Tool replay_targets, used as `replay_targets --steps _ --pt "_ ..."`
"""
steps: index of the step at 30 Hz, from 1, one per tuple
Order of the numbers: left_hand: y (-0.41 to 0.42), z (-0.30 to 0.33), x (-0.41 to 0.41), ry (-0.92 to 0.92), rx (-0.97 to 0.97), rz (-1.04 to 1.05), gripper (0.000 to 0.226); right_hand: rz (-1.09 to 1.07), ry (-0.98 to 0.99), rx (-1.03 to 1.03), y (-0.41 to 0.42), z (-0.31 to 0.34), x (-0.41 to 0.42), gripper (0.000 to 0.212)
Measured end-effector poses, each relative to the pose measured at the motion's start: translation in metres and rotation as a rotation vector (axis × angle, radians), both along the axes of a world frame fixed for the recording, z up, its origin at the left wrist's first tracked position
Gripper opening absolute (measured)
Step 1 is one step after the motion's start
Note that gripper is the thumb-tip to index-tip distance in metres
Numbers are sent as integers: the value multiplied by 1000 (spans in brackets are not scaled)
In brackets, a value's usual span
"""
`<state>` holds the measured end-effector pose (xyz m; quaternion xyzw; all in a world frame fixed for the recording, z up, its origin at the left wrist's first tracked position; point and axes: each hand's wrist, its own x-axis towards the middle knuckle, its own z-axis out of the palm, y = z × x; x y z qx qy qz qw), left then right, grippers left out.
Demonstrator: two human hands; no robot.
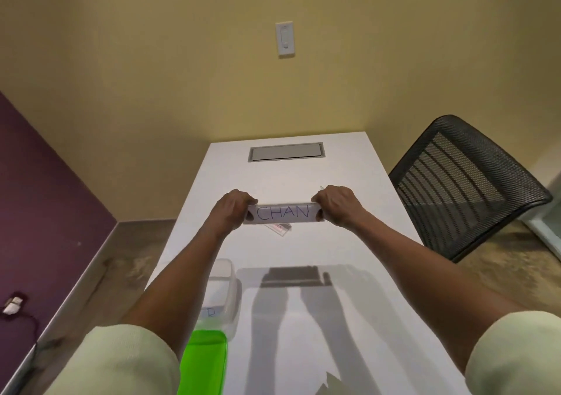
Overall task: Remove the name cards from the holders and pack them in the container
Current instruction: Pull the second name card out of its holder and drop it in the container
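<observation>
Fingers of my left hand (pixel 232 209) are curled over the left end of the clear plastic name-card holder with the white card reading "CHAN" (pixel 283 213), with the thumb showing as a dark spot behind the plastic. I hold it in the air above the white table (pixel 349 318), and it is level between my two hands.

I think this holder is light and stiff, and the smooth plastic is probably slippery, so a hold at the two short ends is good. The card inside should be thin paper that bends and creases easily. I would draw it out by its edge and not squeeze the middle.

Just below my fingers and a bit to the right, a second clear holder with a reddish mark (pixel 278 228) lies flat on the table; its writing is too small to read. Under my left forearm, much nearer to me than the fingers, stands the clear plastic container (pixel 228 276). My arm covers most of it, and I see only part of one card with blue letters inside. The bright green flat thing (pixel 206 361) beside it may be the lid, but I cannot tell.

The fingers of my right hand (pixel 335 205) grip the right end in the same way, thumb behind the plastic. Whether the card is already loose in the holder, I cannot see.
</observation>
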<state>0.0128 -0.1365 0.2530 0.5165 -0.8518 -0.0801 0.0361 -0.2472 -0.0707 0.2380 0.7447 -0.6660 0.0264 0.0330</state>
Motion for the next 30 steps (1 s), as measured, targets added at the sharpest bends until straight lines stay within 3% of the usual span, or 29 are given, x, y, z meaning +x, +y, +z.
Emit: replay_targets --steps 7,21,30 --pt "-3 7 59 4 9 95 43 72 -30 -21 -16 5 57 10" --pt "-2 -2 161 228 206 332 41 147 -100 22 -36 -23 161 26" --pt "-9 -31 211 171 262 360 44 165 -143 130 -32 -43 211 24"
